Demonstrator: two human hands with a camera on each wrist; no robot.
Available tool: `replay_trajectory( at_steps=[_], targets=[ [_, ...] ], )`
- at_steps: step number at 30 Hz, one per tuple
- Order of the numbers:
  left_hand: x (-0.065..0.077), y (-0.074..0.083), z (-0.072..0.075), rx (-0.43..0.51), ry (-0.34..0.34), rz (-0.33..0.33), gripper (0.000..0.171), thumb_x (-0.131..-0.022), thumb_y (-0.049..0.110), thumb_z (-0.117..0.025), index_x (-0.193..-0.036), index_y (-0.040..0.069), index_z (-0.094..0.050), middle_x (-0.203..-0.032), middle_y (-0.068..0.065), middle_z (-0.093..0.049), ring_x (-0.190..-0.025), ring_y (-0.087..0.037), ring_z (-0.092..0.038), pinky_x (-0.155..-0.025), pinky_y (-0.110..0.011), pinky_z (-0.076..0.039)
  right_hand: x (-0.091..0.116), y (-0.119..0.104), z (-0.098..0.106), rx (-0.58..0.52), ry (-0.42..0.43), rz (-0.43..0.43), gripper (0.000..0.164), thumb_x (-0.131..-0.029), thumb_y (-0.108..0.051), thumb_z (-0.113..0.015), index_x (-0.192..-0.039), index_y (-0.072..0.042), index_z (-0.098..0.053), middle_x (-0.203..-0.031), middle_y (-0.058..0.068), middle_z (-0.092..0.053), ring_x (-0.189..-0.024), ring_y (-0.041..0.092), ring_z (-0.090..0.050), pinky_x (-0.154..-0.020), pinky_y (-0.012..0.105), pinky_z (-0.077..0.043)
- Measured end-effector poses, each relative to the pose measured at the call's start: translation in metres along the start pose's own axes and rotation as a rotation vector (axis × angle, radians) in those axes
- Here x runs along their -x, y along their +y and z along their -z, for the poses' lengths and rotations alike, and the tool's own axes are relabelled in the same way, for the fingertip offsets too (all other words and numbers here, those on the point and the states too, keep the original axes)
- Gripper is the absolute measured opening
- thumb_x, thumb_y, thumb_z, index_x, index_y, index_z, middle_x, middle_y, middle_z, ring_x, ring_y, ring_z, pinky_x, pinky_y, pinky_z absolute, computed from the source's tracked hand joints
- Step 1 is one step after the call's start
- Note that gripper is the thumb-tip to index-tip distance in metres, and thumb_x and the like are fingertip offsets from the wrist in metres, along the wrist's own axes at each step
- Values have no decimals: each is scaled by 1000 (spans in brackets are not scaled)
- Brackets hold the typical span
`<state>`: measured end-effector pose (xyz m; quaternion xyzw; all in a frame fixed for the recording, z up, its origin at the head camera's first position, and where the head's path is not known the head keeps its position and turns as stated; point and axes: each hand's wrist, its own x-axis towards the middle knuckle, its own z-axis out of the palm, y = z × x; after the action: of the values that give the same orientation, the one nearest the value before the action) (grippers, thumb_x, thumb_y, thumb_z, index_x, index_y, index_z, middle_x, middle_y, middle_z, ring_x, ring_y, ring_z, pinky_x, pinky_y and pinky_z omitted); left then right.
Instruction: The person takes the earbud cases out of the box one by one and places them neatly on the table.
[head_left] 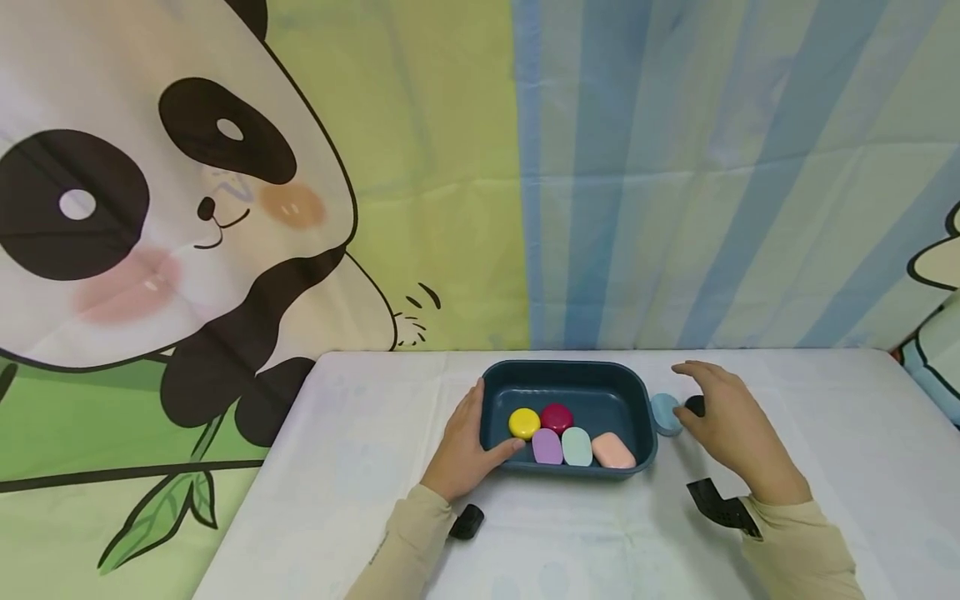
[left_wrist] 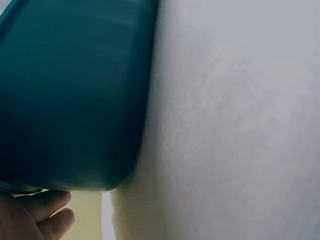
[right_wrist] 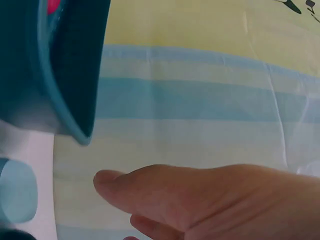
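Note:
A dark teal rectangular tub (head_left: 566, 375) with rounded corners stands on the table. In it lie several small smooth rounded pieces: yellow (head_left: 524, 423), dark red (head_left: 557, 418), purple (head_left: 547, 447), mint (head_left: 577, 447) and peach (head_left: 613, 451). My left hand (head_left: 468, 454) holds the tub's left end, thumb over the near rim and fingers along the outer wall. My right hand (head_left: 731, 425) is off the tub's right end, thumb and fingers spread apart with nothing between them. Beside it lie a light blue piece (head_left: 665, 414) and a black piece (head_left: 696, 406), the latter partly hidden by the hand.
A white cloth covers the table (head_left: 555, 550). Behind it hangs a curtain (head_left: 675, 208) with stripes and a large printed panda. Dark wrist mounts show at both sleeves, one by the left cuff (head_left: 467, 522) and one by the right (head_left: 723, 507).

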<state>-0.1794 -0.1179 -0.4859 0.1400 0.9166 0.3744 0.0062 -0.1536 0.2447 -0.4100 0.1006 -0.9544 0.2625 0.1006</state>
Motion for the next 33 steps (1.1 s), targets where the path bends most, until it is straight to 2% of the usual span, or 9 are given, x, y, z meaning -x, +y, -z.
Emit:
replay_trajectory(
  at_steps=[6,16,24,33],
  targets=[
    [1,1,1,11,-6,-5,111,-84,65,-69,-163,14,-11,-166,-7,-20,-151,-29,-21,-118,-56,-25,-2,-20,-4,-25,-44,15,59,-86,-4,-76,-138,7,-52,-143,31,-46,-128,53,-42,-101,66,-38],
    [0,2,1,9,-5,-13,110,-85,64,-70,-163,14,-10,-166,-7,-21,-151,-29,-22,-119,-55,-25,-9,-48,-26,-8,-138,65,62,-83,-9,-81,-138,2,-55,-144,28,-48,-131,50,-44,-99,63,-46],
    [0,1,1,-3,-4,-7,110,-85,61,-71,-163,14,-10,-166,-7,-21,-151,-29,-22,-119,-54,-26,-16,-59,-41,-41,-200,80,62,-83,-19,-83,-137,-3,-57,-143,22,-50,-129,46,-47,-98,60,-48],
    [0,0,0,-4,-5,-21,111,-85,66,-68,-163,14,-9,-166,-7,-20,-151,-28,-22,-119,-53,-25,-25,-67,-56,11,-288,80,60,-82,-26,-85,-132,-4,-62,-131,19,-59,-119,39,-55,-96,55,-51]
  ],
)
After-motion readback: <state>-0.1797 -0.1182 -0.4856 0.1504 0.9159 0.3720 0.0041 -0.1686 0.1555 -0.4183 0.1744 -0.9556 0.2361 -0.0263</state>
